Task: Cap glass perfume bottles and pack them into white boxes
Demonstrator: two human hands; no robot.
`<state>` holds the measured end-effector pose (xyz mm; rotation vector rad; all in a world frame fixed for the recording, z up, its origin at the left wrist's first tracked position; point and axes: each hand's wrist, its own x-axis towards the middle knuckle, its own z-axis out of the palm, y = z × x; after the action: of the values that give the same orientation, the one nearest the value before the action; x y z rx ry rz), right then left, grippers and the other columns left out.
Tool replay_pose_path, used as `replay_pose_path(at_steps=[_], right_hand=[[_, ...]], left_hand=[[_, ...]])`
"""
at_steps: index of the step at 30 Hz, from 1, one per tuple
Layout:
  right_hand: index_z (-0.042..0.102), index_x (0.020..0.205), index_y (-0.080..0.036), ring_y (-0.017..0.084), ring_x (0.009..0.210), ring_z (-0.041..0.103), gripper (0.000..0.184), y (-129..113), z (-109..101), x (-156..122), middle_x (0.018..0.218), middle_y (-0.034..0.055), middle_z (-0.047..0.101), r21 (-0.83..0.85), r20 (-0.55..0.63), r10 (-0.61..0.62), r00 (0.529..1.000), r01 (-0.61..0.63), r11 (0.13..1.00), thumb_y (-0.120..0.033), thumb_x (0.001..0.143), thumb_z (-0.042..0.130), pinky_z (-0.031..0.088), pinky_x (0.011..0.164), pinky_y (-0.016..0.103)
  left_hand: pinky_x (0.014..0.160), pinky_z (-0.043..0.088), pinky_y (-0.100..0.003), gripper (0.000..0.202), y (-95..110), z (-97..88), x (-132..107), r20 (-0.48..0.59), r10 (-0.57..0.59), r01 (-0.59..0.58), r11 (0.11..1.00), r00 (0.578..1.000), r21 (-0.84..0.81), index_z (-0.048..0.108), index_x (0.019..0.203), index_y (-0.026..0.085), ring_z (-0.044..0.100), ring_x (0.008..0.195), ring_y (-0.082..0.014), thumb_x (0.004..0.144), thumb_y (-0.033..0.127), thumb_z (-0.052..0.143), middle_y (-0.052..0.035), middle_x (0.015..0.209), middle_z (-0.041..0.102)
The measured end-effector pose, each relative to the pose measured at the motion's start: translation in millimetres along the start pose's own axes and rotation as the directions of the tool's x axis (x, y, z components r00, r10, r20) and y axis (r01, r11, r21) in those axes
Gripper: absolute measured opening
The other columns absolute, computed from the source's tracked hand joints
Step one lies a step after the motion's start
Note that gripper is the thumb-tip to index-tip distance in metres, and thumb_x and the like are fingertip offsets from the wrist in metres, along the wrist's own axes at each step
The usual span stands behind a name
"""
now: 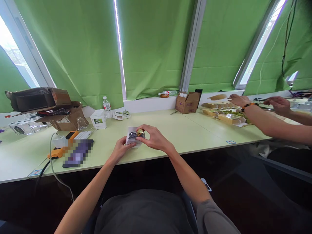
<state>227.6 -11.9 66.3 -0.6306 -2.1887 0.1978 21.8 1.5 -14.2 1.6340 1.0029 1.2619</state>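
My left hand (120, 149) is closed round the lower left side of a small white box (130, 132), which has dark printing on it. It is held just above the near part of the table. My right hand (154, 138) pinches a small item with a shiny gold cap (139, 132) between thumb and fingers, right against the box. Fingers and box cover the rest of that item, so I cannot tell whether part of it is inside the box.
A pixelated phone-like slab (78, 154), orange devices (56, 152) and cables lie left. Behind stand a white box (98, 119), a water bottle (106, 104) and open cartons (67, 120). A brown carton (187, 102) is at the back. At right, another person's hands (240, 100) hover over cardboard trays (229, 119).
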Motion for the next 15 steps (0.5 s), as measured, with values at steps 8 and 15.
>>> replay_pose_path(at_steps=[8,15], right_hand=[[0.061,0.103,-0.019,0.018,0.087,0.059,0.018,-1.4,-1.5,-0.9,0.103,0.007,0.063,0.005,-0.018,-0.006,1.0,0.006,1.0,-0.028,0.087,0.06,0.046,0.08,0.031],[0.066,0.093,-0.018,0.017,0.086,0.061,0.026,-0.8,-4.8,-0.1,0.093,0.0064,0.067,0.055,-0.016,0.002,1.0,-0.001,0.999,-0.031,0.097,0.044,0.046,0.08,0.031]], left_hand=[[0.088,0.046,-0.037,0.051,1.5,-0.1,-0.5,-0.014,0.004,-0.004,1.0,1.0,0.013,0.065,0.112,0.015,0.061,0.1,-0.0266,0.07,0.043,0.074,-0.0087,0.108,0.069],[0.091,0.044,-0.038,0.048,-4.6,-2.4,1.6,0.015,0.011,-0.01,1.0,1.0,-0.028,0.065,0.114,0.017,0.06,0.104,-0.0276,0.072,0.037,0.074,-0.0074,0.111,0.068]])
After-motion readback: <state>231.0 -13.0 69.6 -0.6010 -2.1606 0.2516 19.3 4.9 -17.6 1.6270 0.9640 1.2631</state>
